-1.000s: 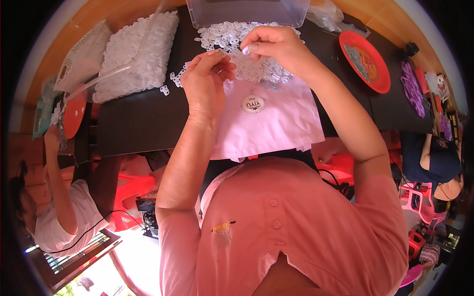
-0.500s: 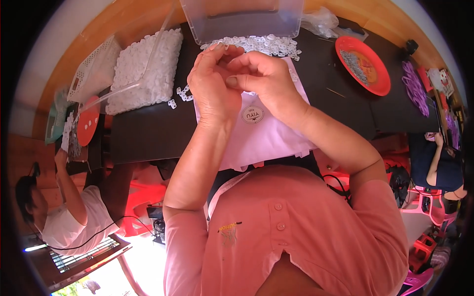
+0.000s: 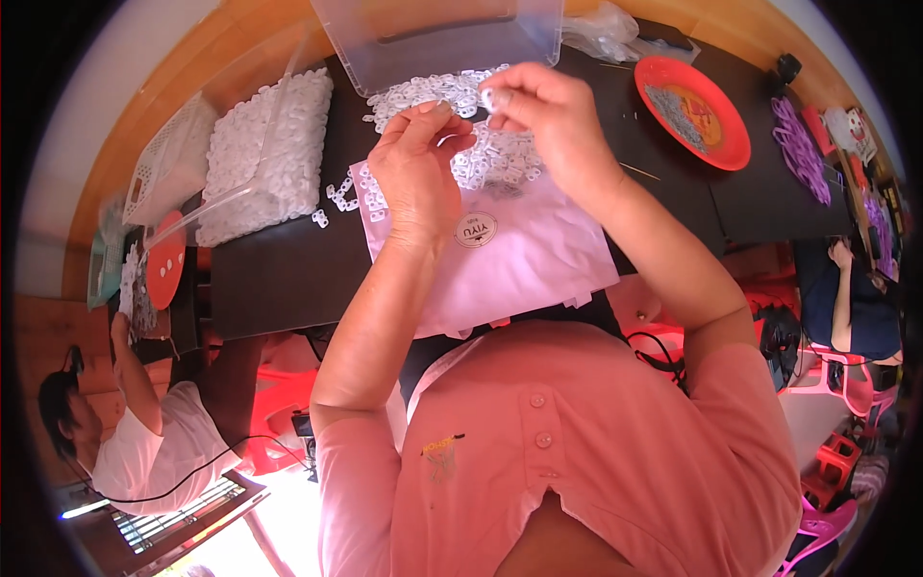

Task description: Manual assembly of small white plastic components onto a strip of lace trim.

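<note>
My right hand [image 3: 567, 113] pinches a small white plastic piece [image 3: 487, 99] with a hole in it between thumb and forefinger. To its left, my left hand [image 3: 415, 168] is raised with fingers curled, a bit of white showing at the thumb and fingertips; most of what it grips is hidden. Beneath both hands lies a pink cloth bag [image 3: 510, 274] with a round printed emblem. A loose heap of white plastic pieces [image 3: 500, 154] covers the bag's far part, beside a small dark grey patch of tiny bits [image 3: 502, 189].
A clear plastic bin [image 3: 452, 48] lies open at the back, with more pieces spilling out. Left stands a big block of white pieces [image 3: 264, 159] by a white basket [image 3: 173, 163]. A red plate [image 3: 721, 135] holds grey bits. Purple cords [image 3: 800, 154] lie right. Another person [image 3: 154, 433] sits left.
My hands have drawn apart; the right has moved up and away from the left, showing a white piece in its pinch. The heap on the bag has come into sight. The view has shifted slightly.
</note>
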The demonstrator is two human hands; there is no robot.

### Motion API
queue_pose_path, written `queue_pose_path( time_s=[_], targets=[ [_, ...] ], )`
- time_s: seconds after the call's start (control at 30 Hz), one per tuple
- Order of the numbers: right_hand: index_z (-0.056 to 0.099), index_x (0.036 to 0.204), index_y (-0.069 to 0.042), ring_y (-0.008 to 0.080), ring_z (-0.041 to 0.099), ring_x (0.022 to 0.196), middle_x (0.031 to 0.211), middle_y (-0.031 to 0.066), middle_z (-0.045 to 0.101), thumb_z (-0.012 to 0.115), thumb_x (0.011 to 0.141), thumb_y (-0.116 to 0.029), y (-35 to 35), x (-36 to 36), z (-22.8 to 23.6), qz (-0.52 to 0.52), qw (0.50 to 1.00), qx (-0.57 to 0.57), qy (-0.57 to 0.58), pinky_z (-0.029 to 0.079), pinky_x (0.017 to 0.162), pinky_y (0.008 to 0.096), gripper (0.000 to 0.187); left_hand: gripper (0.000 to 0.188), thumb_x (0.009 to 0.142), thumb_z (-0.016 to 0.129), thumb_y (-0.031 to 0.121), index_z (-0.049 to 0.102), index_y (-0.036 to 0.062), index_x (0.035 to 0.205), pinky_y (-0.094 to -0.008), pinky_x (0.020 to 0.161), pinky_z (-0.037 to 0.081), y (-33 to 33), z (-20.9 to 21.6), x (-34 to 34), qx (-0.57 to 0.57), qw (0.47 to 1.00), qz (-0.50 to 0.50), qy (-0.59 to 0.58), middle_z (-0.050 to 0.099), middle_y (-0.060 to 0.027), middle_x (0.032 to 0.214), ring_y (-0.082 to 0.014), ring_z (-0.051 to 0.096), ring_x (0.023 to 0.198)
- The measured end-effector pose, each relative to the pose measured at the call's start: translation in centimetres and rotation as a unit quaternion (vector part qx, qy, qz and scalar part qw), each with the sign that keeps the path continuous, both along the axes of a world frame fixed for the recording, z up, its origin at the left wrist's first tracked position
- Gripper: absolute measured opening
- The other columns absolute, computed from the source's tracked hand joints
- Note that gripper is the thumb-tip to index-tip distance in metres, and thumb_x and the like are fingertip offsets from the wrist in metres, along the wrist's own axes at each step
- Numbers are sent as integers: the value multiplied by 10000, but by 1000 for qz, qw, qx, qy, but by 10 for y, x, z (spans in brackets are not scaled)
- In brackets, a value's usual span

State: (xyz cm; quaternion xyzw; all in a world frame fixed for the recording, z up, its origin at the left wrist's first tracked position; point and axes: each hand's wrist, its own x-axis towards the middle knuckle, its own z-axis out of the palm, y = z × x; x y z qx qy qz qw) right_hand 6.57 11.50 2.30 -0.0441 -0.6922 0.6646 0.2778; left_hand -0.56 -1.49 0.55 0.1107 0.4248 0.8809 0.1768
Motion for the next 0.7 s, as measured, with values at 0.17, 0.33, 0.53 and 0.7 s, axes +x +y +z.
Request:
queue_pose_path(
  time_s=[0.17,0.33,0.53,0.7],
  targets=[
    [667,1017,1,86,597,754,842,16,638,581,918,-115,12,-4,-3,30,998,-42,-45,466,704,222,175,105,861,604,36,584,-43,928,-348,655,523,3,-7,1,-28,999,-26,10,611,-119,800,-228,619,718],
    [673,991,8,99,605,714,824,32,650,604,891,-79,9,-8,-7,38,997,-60,-35,483,670,229,150,106,858,611,40,587,-47,913,-338,626,516,3,-5,2,-36,998,-57,21,616,-114,794,-228,626,720],
    [671,980,19,94,596,709,808,30,642,602,892,-75,12,-7,-9,40,999,2,-28,471,641,225,146,62,823,653,21,622,-31,835,-307,515,510,4,-6,2,-30,999,-38,18,631,-104,731,-195,624,622],
    [674,977,22,90,599,708,797,37,651,609,882,-71,11,-8,-13,35,999,36,-9,480,632,228,148,61,820,657,11,627,-37,840,-300,511,507,3,-7,3,-36,998,-33,27,636,-103,738,-186,622,622]
  ],
)
